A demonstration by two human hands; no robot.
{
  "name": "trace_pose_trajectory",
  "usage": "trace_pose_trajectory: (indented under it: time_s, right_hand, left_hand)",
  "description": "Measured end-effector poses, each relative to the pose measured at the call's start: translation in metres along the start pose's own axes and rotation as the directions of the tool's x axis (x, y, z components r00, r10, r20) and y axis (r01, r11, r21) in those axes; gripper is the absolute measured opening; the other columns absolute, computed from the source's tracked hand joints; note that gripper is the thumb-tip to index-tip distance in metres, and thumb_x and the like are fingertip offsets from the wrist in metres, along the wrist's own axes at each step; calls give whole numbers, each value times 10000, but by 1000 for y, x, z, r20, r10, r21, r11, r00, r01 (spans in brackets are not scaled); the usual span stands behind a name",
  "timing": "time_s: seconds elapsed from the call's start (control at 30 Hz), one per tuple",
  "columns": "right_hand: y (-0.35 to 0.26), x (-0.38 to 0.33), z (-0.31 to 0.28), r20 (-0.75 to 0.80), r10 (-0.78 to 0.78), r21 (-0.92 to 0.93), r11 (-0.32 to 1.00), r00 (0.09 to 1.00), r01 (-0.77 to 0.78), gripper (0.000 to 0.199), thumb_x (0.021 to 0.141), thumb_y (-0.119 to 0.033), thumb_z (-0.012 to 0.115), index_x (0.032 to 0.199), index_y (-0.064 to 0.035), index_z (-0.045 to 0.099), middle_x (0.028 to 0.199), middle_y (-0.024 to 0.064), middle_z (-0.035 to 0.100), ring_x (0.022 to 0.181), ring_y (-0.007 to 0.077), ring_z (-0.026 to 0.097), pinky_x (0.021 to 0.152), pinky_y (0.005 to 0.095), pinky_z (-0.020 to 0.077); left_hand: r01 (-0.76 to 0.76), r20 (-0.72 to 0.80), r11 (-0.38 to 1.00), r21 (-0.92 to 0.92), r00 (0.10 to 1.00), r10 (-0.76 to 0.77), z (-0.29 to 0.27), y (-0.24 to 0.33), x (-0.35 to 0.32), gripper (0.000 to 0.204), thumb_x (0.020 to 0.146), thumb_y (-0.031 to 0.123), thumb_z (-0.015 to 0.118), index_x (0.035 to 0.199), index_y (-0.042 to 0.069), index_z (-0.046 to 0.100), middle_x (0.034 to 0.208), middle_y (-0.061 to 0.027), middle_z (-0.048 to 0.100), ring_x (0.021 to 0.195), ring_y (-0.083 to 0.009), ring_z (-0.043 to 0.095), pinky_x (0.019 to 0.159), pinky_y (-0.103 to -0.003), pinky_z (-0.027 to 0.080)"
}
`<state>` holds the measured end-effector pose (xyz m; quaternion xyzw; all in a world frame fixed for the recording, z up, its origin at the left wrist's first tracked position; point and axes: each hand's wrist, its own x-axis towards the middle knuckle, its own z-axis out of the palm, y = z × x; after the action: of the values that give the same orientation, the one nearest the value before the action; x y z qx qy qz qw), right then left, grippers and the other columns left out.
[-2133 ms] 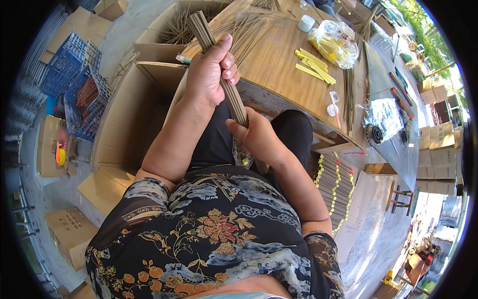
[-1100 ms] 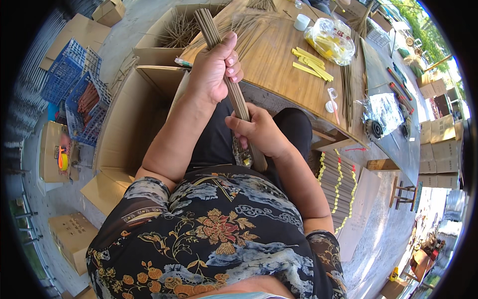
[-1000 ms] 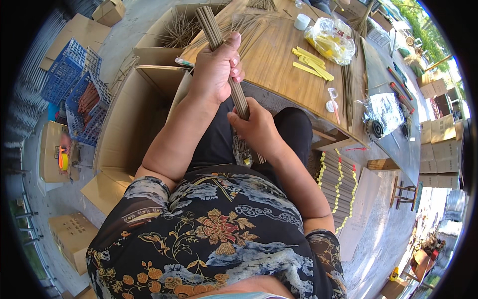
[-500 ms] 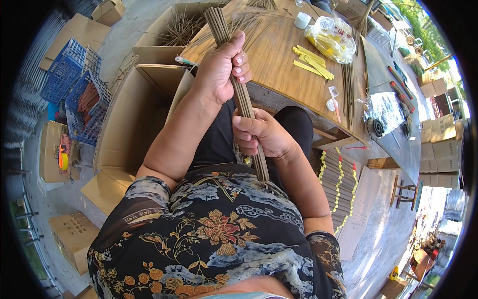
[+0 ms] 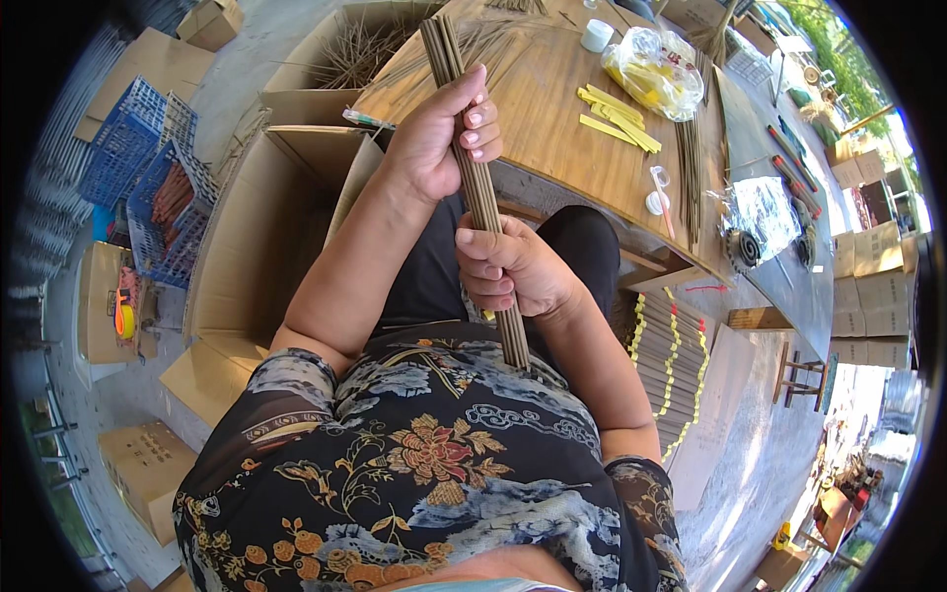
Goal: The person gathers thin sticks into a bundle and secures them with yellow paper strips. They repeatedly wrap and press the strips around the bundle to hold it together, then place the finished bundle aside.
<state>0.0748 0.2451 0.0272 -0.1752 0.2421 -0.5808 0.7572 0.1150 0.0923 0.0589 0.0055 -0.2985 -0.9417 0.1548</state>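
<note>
Both my hands are wrapped round one bundle of thin brown sticks (image 5: 480,194), probably incense, slanting from the table edge down toward my lap. My left hand (image 5: 441,138) grips it near the far end, thumb laid along the sticks. Lower down, my right hand (image 5: 518,264) is closed round it with the thumb across the front. The bundle's near end touches or hangs just over my shirt; I cannot tell which. Yellow paper strips (image 5: 619,118) lie on the wooden table (image 5: 552,148) beyond my hands, and more loose brown sticks (image 5: 689,178) lie along its right side.
An open cardboard box (image 5: 237,247) stands at my left, with another box of sticks (image 5: 370,49) behind it. Blue crates (image 5: 123,143) are farther left. On the table are a plastic bag (image 5: 656,74) and a white jar (image 5: 597,36). Banded bundles (image 5: 671,365) lie low at right.
The bundle's far end has shifted slightly right and its sticks look more evenly gathered at the near end. Both hands keep their grip almost in place.
</note>
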Motion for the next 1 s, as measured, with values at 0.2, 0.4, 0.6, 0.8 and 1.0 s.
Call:
trace_pose_trajectory:
  time_s: [0.2,0.4,0.6,0.8,1.0]
  right_hand:
    - [-1,2,-11,-90,-69,-186,981,994,52,212,845,-157,564,704,-96,418,521,-31,399,363,57,362,327,189,311]
    - [-31,12,-21,-165,-543,-839,516,823,172,216,762,-177,657,818,-36,503,610,24,521,541,100,513,510,234,416]
    - [-88,28,-32,32,-820,-942,167,572,292,241,770,-172,639,919,-14,535,776,103,596,753,141,570,695,298,451]
    - [-124,43,-84,33,-826,-944,159,562,290,211,790,-149,618,940,-22,542,814,72,604,799,126,555,730,286,443]
    - [-122,61,-122,-75,-825,-901,296,560,316,105,777,-47,591,870,-21,553,807,31,605,805,81,529,725,257,438]
  left_hand:
    - [-53,-279,971,232,953,119,17,-8,3,323,827,329,596,653,136,405,494,57,377,382,-38,331,370,-186,285]
    - [-244,-140,851,465,929,343,43,-8,17,358,836,309,587,610,124,380,479,33,366,368,-65,353,359,-215,300]
    - [-496,182,642,585,852,491,74,-5,57,287,800,200,648,623,81,456,493,26,438,407,-40,408,385,-185,326]
    - [-479,221,588,652,862,457,57,-17,104,229,784,157,663,664,76,485,530,24,457,439,-39,425,403,-175,344]
    - [-372,129,581,724,900,416,9,-40,133,227,808,178,638,675,73,487,530,33,454,445,-36,431,410,-171,351]
